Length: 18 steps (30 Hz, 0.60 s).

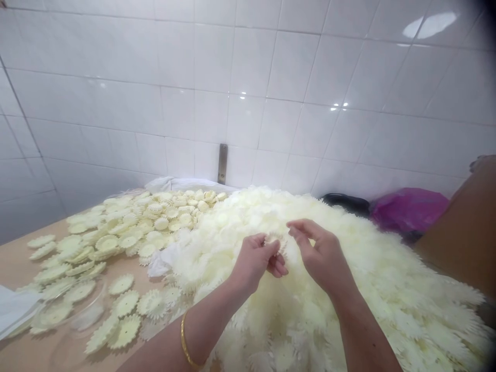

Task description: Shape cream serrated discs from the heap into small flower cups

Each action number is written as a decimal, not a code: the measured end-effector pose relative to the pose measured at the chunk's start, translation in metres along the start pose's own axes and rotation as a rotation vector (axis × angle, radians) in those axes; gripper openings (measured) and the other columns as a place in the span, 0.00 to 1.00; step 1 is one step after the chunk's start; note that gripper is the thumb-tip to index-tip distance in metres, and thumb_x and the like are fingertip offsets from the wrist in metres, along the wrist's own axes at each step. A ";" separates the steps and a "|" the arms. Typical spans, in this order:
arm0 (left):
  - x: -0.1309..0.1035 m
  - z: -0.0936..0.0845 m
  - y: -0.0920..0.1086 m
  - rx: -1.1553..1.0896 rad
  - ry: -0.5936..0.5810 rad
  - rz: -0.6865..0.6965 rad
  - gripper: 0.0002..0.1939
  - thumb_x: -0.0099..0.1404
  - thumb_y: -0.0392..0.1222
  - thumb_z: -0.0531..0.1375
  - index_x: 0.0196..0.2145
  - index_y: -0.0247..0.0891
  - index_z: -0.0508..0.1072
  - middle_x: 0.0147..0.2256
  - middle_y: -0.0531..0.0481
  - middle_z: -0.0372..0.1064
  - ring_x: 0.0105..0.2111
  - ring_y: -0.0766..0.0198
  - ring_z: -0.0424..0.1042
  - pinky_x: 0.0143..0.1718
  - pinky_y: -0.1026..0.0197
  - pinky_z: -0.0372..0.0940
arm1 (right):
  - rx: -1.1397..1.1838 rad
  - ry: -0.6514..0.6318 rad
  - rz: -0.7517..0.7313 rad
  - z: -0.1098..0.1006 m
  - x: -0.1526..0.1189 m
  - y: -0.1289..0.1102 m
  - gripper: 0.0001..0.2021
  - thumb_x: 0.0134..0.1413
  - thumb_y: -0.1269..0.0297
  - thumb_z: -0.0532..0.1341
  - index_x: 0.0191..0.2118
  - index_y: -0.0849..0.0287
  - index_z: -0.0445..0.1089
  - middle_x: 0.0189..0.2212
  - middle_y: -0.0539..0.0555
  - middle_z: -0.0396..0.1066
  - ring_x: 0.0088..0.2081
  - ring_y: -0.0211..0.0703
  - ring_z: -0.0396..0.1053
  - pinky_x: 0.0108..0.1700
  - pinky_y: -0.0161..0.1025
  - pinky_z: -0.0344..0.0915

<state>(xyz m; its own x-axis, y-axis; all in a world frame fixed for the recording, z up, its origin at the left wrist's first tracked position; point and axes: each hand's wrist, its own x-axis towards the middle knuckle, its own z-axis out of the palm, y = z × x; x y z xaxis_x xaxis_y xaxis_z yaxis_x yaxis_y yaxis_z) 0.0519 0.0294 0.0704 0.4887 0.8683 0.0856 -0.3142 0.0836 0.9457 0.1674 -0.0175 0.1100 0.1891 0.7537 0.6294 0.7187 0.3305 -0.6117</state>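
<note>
My left hand (259, 260), with a gold bangle (186, 341) on its wrist, pinches a pale yellow scalloped disc (276, 240) between thumb and fingers. Just right of it, my right hand (315, 253) has thumb and forefinger drawn together in a pinch; whatever they hold, if anything, is too fine to make out. Both hands hover over a large heap of pale, fluffy, jagged-edged petal pieces (372, 268). To the left lie many thicker yellow scalloped discs (126, 302), some with a small hole in the middle.
The discs spread over a tan tabletop (127, 356). A white sheet (17, 310) lies at the left edge. Behind stands a white tiled wall (248, 67) with a metal strip (222, 164). A purple bag (411, 206) and a black object (346, 203) sit at the back right, near a person's bare limb (461, 232).
</note>
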 end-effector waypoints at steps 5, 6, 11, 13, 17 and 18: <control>0.000 0.001 -0.001 0.073 0.011 0.021 0.17 0.56 0.51 0.56 0.21 0.35 0.60 0.14 0.55 0.60 0.10 0.71 0.60 0.10 0.69 0.52 | 0.007 -0.103 0.052 0.002 0.000 -0.001 0.11 0.54 0.60 0.52 0.30 0.60 0.68 0.30 0.53 0.69 0.33 0.42 0.66 0.36 0.37 0.60; 0.000 0.001 -0.001 0.086 0.023 0.031 0.18 0.56 0.53 0.54 0.21 0.35 0.60 0.14 0.55 0.59 0.10 0.71 0.59 0.10 0.69 0.51 | 0.009 -0.137 0.064 0.003 -0.001 -0.001 0.12 0.54 0.59 0.52 0.29 0.60 0.67 0.29 0.53 0.69 0.33 0.42 0.66 0.35 0.37 0.60; -0.002 0.004 0.003 0.089 0.061 0.057 0.19 0.57 0.56 0.52 0.24 0.36 0.60 0.16 0.55 0.61 0.12 0.71 0.62 0.14 0.69 0.54 | -0.008 -0.235 0.099 0.009 -0.002 -0.003 0.12 0.54 0.61 0.50 0.24 0.59 0.63 0.21 0.50 0.66 0.25 0.38 0.63 0.29 0.35 0.57; -0.004 0.005 0.005 0.094 0.072 0.058 0.18 0.57 0.56 0.52 0.25 0.37 0.60 0.18 0.55 0.61 0.14 0.70 0.63 0.15 0.68 0.55 | -0.020 -0.187 0.084 0.009 -0.002 -0.004 0.12 0.54 0.62 0.50 0.22 0.59 0.61 0.19 0.48 0.63 0.22 0.37 0.60 0.26 0.34 0.56; -0.014 0.003 0.011 0.224 0.096 0.100 0.18 0.57 0.56 0.53 0.25 0.37 0.61 0.19 0.54 0.62 0.16 0.70 0.63 0.17 0.68 0.56 | -0.026 -0.093 0.082 0.007 -0.002 -0.003 0.13 0.53 0.61 0.51 0.21 0.59 0.57 0.16 0.47 0.60 0.21 0.36 0.56 0.24 0.33 0.53; -0.018 0.002 0.013 0.277 0.101 0.116 0.17 0.57 0.55 0.53 0.25 0.37 0.61 0.19 0.54 0.62 0.16 0.71 0.63 0.18 0.68 0.57 | -0.026 -0.064 0.087 0.006 -0.002 -0.003 0.13 0.53 0.61 0.51 0.20 0.59 0.57 0.16 0.47 0.59 0.21 0.36 0.56 0.24 0.33 0.52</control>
<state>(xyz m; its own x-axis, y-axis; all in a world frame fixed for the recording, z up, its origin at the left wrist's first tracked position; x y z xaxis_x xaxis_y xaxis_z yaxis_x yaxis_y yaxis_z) 0.0407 0.0143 0.0822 0.3751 0.9095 0.1792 -0.1221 -0.1431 0.9821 0.1610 -0.0162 0.1080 0.2089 0.8143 0.5415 0.7186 0.2478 -0.6498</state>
